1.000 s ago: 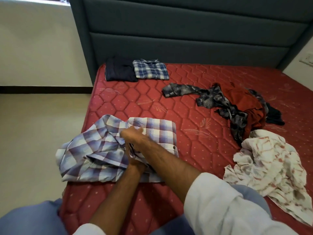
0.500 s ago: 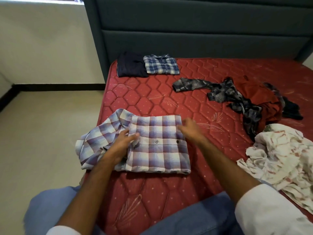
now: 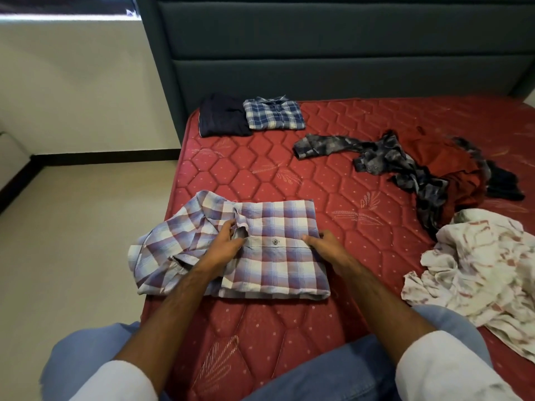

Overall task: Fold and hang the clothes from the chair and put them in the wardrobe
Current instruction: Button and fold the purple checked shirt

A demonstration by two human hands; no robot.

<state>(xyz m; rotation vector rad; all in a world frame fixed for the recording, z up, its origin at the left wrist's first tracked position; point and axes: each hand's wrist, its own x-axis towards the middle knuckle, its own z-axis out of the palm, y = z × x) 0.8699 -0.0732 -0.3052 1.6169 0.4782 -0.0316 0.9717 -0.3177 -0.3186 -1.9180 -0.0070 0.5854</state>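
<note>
- Two hands work one plaid shirt (image 3: 278, 253) lying near the mattress (image 3: 260, 175) edge: left hand (image 3: 224, 246) pinches the fabric by the collar, right hand (image 3: 324, 246) has its fingers curled over the folded side edge.
- Left of the pinch, a loose sleeve bunches; folding it unsmoothed would likely trap creases.
- Pulling toward the left hand could drag that sleeve off the mattress.

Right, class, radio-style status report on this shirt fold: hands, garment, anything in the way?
Left hand grips the plaid shirt near the collar. Right hand on its right edge, grip unclear. Shirt half folded, left side bunched. Unfolded clothes pile lies apart, right.
</note>
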